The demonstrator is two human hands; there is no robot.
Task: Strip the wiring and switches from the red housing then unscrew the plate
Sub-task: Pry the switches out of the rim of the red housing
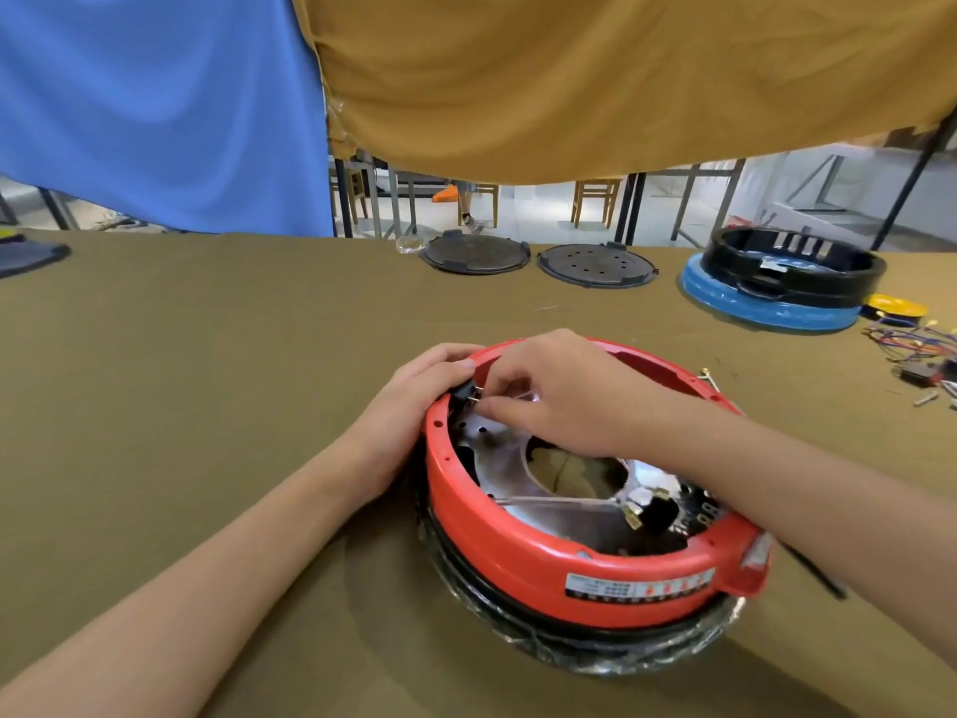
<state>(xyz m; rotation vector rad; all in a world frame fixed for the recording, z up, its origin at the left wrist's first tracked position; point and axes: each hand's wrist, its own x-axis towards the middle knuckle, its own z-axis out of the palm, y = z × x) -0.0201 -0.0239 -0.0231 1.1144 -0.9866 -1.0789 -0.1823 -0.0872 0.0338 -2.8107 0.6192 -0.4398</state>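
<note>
The round red housing (538, 551) lies open side up on the table, with a shiny metal plate (497, 448) inside. My left hand (409, 406) grips the housing's far left rim from outside, thumb on a small black switch (462, 393) set in the wall. My right hand (549, 391) reaches inside and pinches a wire terminal at that switch. White wires (549, 502) with brass terminals (633, 518) cross the plate toward a black part (660, 513) at the near right.
Two dark round lids (474, 253) (595, 264) lie at the table's far edge. A black ring on a blue base (777, 282) stands at the far right. Loose coloured wires and screws (916, 355) lie on the right. Cloth hangs behind.
</note>
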